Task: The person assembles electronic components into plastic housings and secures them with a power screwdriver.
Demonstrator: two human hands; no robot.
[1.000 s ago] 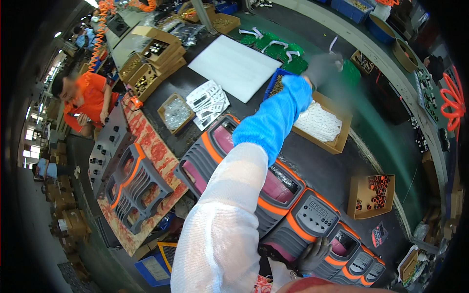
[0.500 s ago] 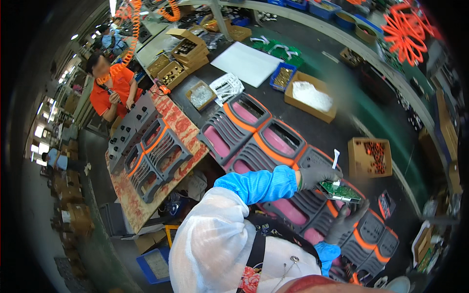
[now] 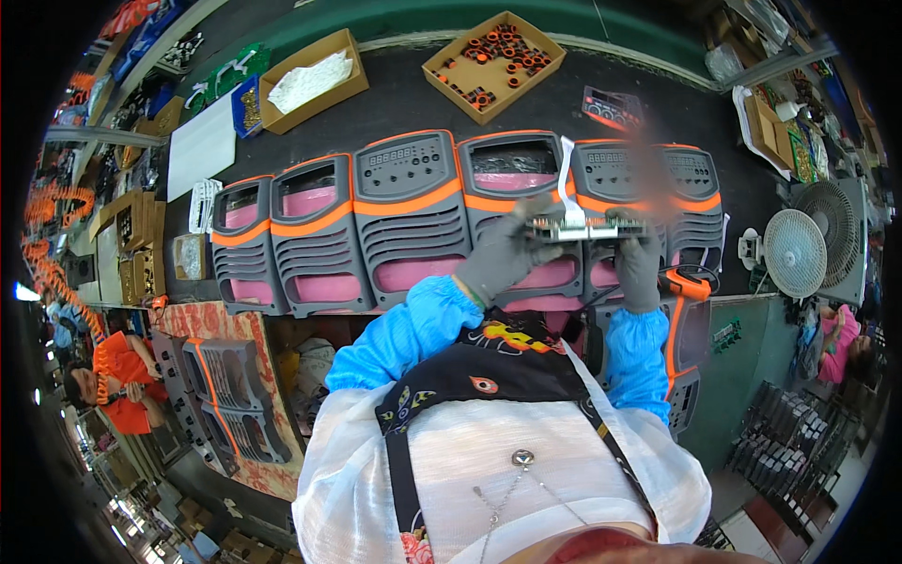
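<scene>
Both of my hands wear grey gloves. My left hand (image 3: 503,258) grips the left end of a green circuit board (image 3: 601,230), which is held edge-on. Up from the board stands a white flat cable (image 3: 567,174). My right hand (image 3: 641,273) has its fingers closed at the board's right end. Beneath the board runs a row of grey plastic front panels with orange bands. The panel behind the board (image 3: 512,155) has an open window, while the panel to its left (image 3: 406,169) has a display and knobs fitted.
Beyond the row lie a carton of black-and-orange knobs (image 3: 554,64), a carton of white parts (image 3: 359,86) and a blue tray (image 3: 246,105). A fan (image 3: 795,252) stands at the right. A co-worker in orange (image 3: 122,381) sits at the far left beside more panels (image 3: 225,395).
My view has swung round to face the panel row. The right hand, open below the board before, now closes on its right end. The board has turned edge-on.
</scene>
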